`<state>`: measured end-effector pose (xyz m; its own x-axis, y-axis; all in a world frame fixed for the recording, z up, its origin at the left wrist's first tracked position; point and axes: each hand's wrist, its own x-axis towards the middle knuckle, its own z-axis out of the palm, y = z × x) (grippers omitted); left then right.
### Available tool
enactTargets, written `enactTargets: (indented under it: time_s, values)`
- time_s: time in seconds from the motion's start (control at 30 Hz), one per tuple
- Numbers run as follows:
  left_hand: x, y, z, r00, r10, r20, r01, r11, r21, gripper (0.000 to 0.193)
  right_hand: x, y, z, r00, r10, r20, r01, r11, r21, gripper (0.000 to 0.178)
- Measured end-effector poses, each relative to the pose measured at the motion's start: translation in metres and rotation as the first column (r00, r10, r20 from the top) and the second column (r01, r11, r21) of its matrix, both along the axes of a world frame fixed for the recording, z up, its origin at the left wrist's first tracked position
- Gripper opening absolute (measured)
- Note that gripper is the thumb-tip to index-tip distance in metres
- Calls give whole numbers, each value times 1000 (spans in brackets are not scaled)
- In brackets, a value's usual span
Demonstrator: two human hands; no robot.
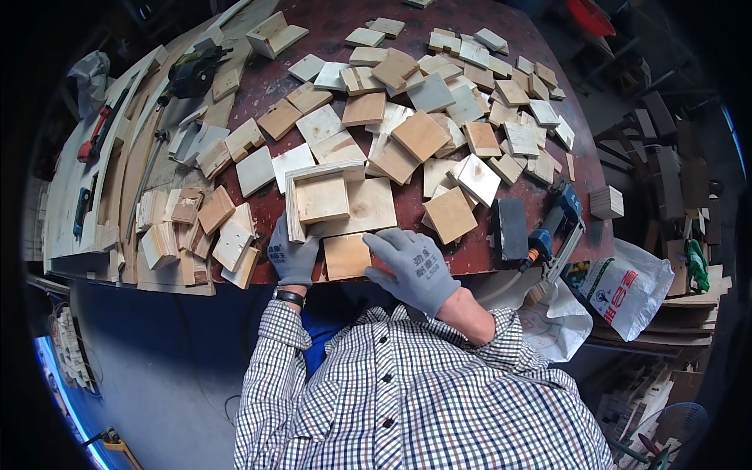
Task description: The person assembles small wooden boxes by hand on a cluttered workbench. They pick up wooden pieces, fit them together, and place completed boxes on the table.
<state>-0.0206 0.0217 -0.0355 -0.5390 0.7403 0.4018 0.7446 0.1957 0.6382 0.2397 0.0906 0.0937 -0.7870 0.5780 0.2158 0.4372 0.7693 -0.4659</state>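
Note:
My left hand [294,254], in a grey glove, is closed round the near left corner of a light wooden box-like piece [323,198]. Its fingers are partly hidden by the wood. That piece rests against a flat pale board [371,205]. In front of the board, at the table's near edge, lies a small orange-tan wooden block [347,257]. My right hand [415,266], gloved the same way, reaches in from the right with thumb and fingers apart. Its fingertips touch the block's right side, and the fingers are stretched rather than wrapped round it.
Many loose wooden blocks [421,135] cover the dark red table [576,227]. To the right stand a dark block [511,229] and a blue air nailer [558,215] with a hose. On the left are stacked blocks [235,235], a power drill [196,70] and long planks.

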Motion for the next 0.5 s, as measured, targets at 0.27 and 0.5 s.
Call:
enactTargets:
  time_s: [0.27, 0.5]
  values:
    - [-1, -2, 3, 998, 38, 40, -36, 999, -37, 56, -21, -30, -66, 998, 52, 32, -56, 991, 118, 69]
    - [2, 3, 10, 1000, 20, 4, -20, 1000, -22, 54, -10, -16, -67, 997, 42, 58, -48, 993, 104, 67]
